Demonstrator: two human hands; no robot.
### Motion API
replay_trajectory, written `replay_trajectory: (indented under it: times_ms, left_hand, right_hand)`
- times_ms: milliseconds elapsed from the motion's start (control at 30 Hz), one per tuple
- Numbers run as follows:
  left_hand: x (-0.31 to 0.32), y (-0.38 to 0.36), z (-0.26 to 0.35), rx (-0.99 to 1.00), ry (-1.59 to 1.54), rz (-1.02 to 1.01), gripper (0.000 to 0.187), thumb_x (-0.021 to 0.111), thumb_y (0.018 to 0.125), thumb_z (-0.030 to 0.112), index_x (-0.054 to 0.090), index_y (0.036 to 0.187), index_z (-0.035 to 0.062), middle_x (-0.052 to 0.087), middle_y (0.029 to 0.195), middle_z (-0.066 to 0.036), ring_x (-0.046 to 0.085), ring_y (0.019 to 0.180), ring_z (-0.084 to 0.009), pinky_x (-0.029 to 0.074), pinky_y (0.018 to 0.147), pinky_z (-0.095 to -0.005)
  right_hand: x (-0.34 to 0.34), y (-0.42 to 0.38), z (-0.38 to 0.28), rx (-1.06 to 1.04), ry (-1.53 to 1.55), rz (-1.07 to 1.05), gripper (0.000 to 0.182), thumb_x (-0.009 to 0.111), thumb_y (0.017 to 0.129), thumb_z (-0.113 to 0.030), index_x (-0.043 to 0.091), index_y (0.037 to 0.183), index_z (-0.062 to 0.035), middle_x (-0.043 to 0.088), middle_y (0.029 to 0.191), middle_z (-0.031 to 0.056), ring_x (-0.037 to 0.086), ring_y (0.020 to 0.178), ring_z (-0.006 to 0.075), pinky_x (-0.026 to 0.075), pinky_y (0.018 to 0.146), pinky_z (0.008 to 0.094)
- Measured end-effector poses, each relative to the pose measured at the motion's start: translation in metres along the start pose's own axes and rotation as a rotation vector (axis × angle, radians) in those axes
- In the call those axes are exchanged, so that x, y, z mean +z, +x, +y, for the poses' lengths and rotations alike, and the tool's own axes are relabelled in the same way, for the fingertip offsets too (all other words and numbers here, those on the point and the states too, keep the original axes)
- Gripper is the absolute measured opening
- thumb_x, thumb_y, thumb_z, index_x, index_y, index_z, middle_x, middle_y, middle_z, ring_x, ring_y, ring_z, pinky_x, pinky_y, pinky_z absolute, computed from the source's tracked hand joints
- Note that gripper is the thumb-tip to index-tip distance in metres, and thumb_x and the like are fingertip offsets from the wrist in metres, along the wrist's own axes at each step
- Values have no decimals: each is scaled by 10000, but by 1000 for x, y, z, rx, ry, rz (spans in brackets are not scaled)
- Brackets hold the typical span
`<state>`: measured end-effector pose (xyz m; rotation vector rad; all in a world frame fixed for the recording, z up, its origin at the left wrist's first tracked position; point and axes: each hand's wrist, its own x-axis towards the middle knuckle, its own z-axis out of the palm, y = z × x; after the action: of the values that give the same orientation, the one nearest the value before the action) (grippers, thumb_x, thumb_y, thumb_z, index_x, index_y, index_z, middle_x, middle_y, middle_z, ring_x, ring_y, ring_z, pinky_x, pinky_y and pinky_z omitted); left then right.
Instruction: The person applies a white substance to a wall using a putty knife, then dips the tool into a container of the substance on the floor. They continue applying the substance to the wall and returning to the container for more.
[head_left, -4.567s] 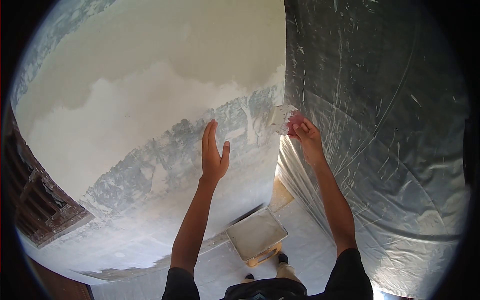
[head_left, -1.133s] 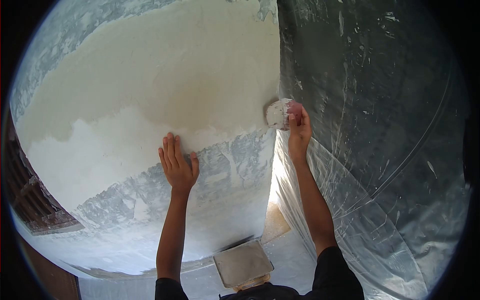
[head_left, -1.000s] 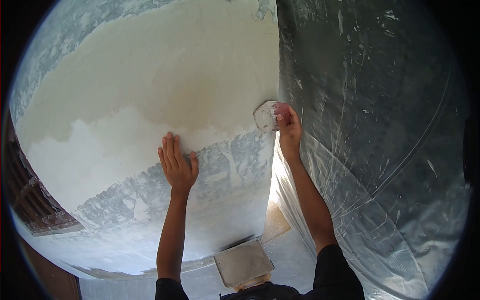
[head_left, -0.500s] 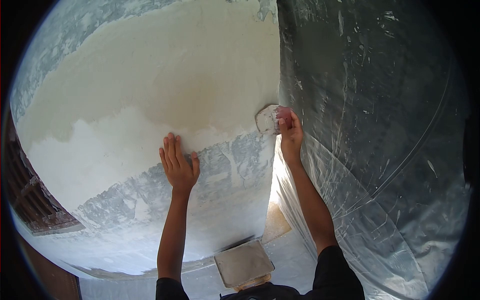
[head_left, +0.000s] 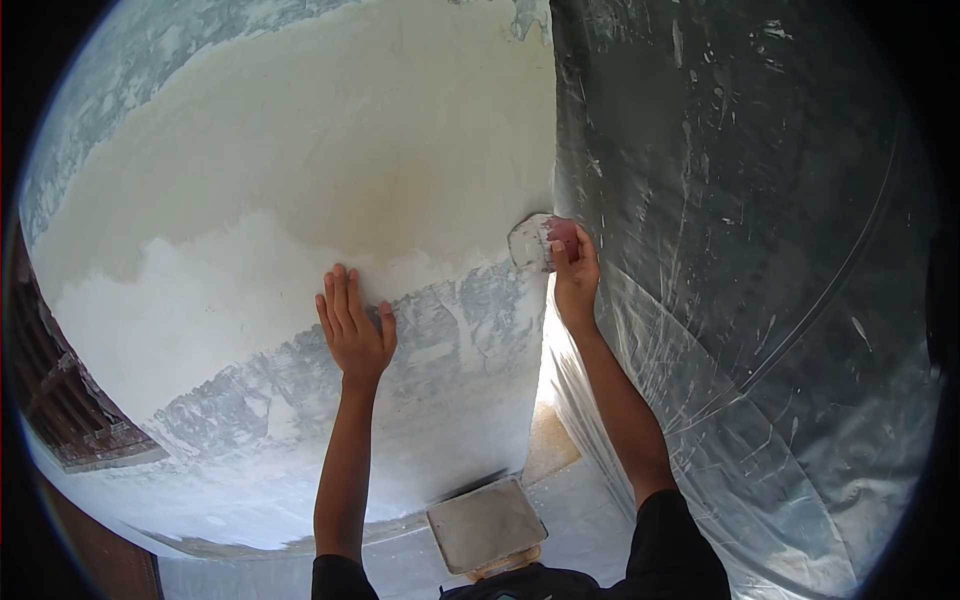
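Right hand (head_left: 577, 285): grip closed on putty-smeared red scraper (head_left: 545, 242), thumb on near face. Scraper lies at right edge of plastered wall (head_left: 300, 180), beside dark plastic sheeting (head_left: 760, 250), likely hung to catch splatter. Left hand (head_left: 360, 335): grip wide, holding nothing, seemingly laid on wall for balance. Tray (head_left: 505, 554) of grey paste below, probably placed for easy reloading.

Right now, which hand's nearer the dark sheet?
Right: right hand is in front of the dark sheet near its edge; left hand is farther left, against the wall.
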<state>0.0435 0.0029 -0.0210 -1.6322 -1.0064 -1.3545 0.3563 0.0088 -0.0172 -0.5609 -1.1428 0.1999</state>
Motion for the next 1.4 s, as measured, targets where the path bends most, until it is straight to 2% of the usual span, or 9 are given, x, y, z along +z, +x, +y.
replay_trajectory:
  times_ms: [200,367,500,633,733,933,1100,1233,1400]
  left_hand:
    - [-1,1,0,8,0,7,546,488,960,255,391,1415,-29,372,1497,-190,341,1407,-344,253,1142,-518]
    - [0,0,0,15,0,9,548,487,960,258,390,1415,-32,368,1499,-192,345,1404,-349,256,1140,-519]
    - [0,1,0,8,6,2,546,485,964,262,391,1414,-32,370,1498,-192,342,1406,-347,255,1140,-518]
    - [1,0,0,11,10,16,539,481,967,259,394,1413,-31,377,1494,-192,344,1405,-343,258,1139,-515]
    - [0,1,1,11,12,14,539,483,965,254,395,1412,-33,379,1492,-197,356,1398,-345,262,1138,-514]
    - [-1,1,1,11,16,4,540,486,963,253,392,1414,-29,378,1492,-193,347,1402,-344,259,1141,-515]
    - [0,1,2,3,7,11,540,489,961,247,391,1416,-26,377,1494,-190,341,1406,-341,252,1143,-515]
    - [-1,1,1,2,7,1,542,487,962,249,389,1418,-25,375,1497,-188,341,1407,-340,248,1145,-512]
    - [0,1,0,4,12,11,544,485,963,252,385,1422,-24,376,1496,-186,339,1408,-338,250,1144,-512]
  right_hand:
    - [-13,14,-4,1,172,328,369,577,977,-105,481,1309,22,566,1228,93,535,1143,157,401,1011,292]
    - [-7,-2,7,-53,12,-15,354,569,975,-49,483,1309,32,584,1212,73,540,1115,121,411,992,264]
    - [-14,12,0,23,93,335,377,578,973,-62,472,1323,32,577,1226,78,543,1119,134,414,991,262]
    - [2,5,-18,-49,168,191,372,586,971,-73,482,1313,29,578,1226,78,550,1116,140,411,999,275]
    - [10,5,-6,-58,-65,30,370,584,972,-75,482,1309,36,571,1237,82,550,1117,144,411,1004,279]
    - [-3,29,-17,28,110,418,377,573,974,-67,467,1320,37,572,1235,80,552,1115,146,422,992,276]
    - [5,14,-7,-59,44,77,405,577,982,-144,457,1332,21,563,1253,121,534,1173,178,397,1032,309]
    - [0,27,2,11,50,340,394,580,977,-82,458,1331,42,566,1253,99,543,1130,140,421,996,273]
    - [-4,26,-17,18,178,322,372,581,978,-85,476,1311,40,574,1236,90,542,1126,129,426,989,267]
